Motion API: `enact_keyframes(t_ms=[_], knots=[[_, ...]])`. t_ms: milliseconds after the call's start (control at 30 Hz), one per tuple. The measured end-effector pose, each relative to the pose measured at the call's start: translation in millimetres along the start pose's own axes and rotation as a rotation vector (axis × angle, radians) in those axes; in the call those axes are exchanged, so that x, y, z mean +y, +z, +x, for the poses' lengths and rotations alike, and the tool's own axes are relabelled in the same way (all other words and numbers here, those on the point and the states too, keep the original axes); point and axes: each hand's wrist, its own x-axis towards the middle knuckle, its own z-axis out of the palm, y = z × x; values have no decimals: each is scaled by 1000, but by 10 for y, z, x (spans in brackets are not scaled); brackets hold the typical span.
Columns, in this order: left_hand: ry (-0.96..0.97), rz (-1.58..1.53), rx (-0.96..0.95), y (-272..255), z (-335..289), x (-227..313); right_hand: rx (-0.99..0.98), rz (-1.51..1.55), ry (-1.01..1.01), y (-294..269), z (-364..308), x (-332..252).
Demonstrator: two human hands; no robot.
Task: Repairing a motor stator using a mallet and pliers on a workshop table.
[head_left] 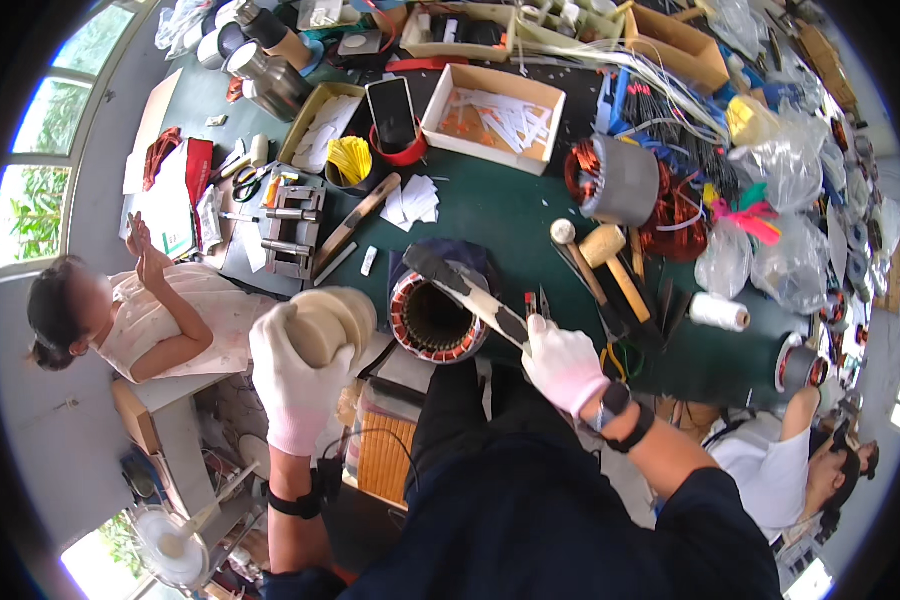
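Note:
My left hand (pixel 295 370), in a white glove with a pink cuff, is closed round a beige, round, stepped block (pixel 335 320), which looks like wood and is slightly blurred. With the fingers of my right hand (pixel 562 368), gloved the same way, I grip a pale, worn, flat stick (pixel 470 296) with dark patches. Its dark, rounded far end slants over a motor stator (pixel 395 318). The stator stands at the table's near edge with its round opening facing me. Red and white pieces ring the opening, and the stick partly covers it.
Two mallets (pixel 602 246) lie right of the stator, beside a wound stator (pixel 625 178) and a white thread spool (pixel 720 311). A metal fixture (pixel 292 228) and wooden-handled tool (pixel 355 228) lie left. Boxes of strips (pixel 495 68) stand behind. One person (pixel 195 320) is left, another (pixel 770 465) right.

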Motion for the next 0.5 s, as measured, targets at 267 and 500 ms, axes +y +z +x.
enact_keyframes(t_ms=[267,500], knots=[[-262,-41,-115,161,-589,-327,0,-33,-107,-70,-103,-185],[-325,-59,-98,130,-818,-430,85,29,-388,-152,-281,-423]])
